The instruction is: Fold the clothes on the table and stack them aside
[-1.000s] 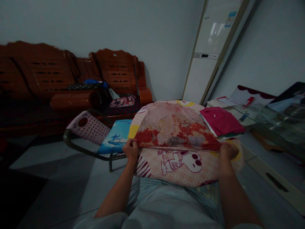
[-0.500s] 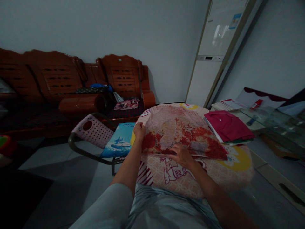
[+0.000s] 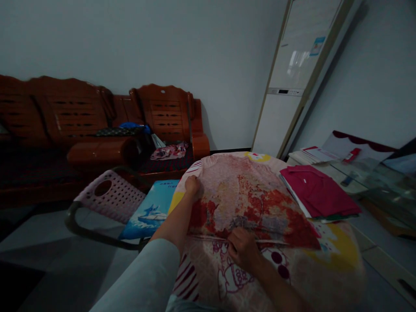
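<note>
Shirt (flat), hem @ R hand

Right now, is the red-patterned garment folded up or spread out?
Spread out: the garment lies broad and flat on the tablecloth, with the left hand at its side and right hand at its near edge.

I am watching one camera sitting on the person's head. It is looking forward and down at the near desk, and it is also seeing the sofa and the wall farther away.
</note>
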Demonstrator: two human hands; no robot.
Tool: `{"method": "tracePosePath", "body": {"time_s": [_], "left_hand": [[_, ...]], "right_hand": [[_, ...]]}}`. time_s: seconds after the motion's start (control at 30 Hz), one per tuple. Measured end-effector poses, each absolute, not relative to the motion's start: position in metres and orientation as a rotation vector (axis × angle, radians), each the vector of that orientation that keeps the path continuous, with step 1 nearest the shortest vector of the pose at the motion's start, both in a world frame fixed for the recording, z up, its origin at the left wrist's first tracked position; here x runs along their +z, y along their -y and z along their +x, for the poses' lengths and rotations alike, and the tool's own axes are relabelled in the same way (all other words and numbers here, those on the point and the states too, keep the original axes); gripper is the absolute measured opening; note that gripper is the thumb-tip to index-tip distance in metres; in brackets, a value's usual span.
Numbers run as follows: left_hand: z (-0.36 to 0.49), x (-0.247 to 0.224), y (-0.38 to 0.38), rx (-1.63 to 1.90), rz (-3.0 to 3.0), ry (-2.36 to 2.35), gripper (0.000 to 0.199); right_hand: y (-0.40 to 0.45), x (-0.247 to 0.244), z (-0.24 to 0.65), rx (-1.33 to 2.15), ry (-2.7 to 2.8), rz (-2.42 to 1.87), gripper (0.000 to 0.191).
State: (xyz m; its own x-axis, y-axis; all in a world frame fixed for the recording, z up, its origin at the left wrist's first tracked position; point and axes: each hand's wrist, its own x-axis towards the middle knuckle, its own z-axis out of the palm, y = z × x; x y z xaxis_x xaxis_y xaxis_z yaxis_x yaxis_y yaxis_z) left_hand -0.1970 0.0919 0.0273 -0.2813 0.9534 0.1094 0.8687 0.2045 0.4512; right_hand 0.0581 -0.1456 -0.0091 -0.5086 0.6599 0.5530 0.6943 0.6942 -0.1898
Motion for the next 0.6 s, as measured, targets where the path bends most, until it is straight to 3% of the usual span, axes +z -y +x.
{"method": "tracePosePath", "body": {"time_s": [0.3, 0.5, 0.6], "left_hand": [[-0.181, 0.022, -0.138, 0.642, 1.838, -2.231, 0.037], [-0.202, 0.000, -0.135, 1.078, 1.736, -2.125, 0.020], [-0.209, 0.001, -0.135, 1.097, 1.698, -2.098, 0.014]], "right_hand": [[0.151, -0.007, 0.052, 0.040, 2.385, -1.055, 0.015], [0.162, -0.001, 0.051, 0.099, 2.437, -0.984, 0.009], [0.166, 0.002, 0.050, 0.092, 2.466, -0.988, 0.007]]}}
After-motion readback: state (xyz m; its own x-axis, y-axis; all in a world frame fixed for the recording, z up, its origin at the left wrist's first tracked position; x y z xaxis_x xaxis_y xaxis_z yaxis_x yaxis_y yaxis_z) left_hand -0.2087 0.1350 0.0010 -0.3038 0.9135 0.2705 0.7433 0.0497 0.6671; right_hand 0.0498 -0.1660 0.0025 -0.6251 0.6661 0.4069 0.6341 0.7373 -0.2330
